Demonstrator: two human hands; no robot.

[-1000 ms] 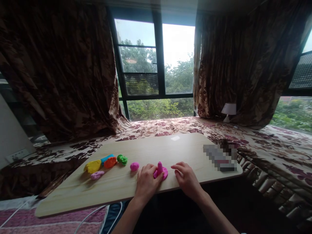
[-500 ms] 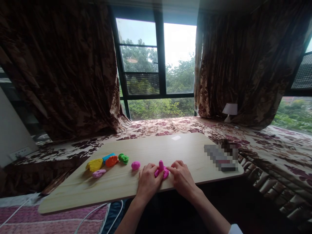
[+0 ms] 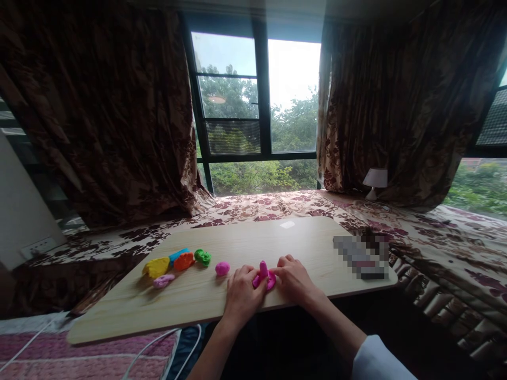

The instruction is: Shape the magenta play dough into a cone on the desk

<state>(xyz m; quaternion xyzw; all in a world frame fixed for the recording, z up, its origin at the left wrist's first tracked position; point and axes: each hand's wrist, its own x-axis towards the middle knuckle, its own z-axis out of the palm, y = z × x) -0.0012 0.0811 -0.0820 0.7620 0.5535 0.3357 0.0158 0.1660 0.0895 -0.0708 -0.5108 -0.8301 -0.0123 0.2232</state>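
Note:
A magenta piece of modelling clay [image 3: 263, 268] rests on the light wooden table board [image 3: 190, 311], with an upright stub rising from a flat round base. My left hand [image 3: 242, 293] is closed on its left side, the thumb lying across the front of the base. At the right edge of the base, my right hand [image 3: 295, 281] touches the clay with its thumb and forefinger close together; the other fingers are curled. A pink clay ball [image 3: 222, 268] sits apart, just left of my left hand.
Green [image 3: 203, 257], orange [image 3: 184, 261], blue [image 3: 177, 255], yellow [image 3: 156, 267] and light pink [image 3: 163, 281] clay lumps lie at the left. A blurred-out dark object [image 3: 362, 258] occupies the right end. White cables [image 3: 152, 345] hang below the front edge. A small lamp [image 3: 375, 179] stands beyond.
The view has shifted slightly. My right forearm has swung outward a little, showing more white sleeve. Both hands stay at the magenta clay, and its shape looks much the same.

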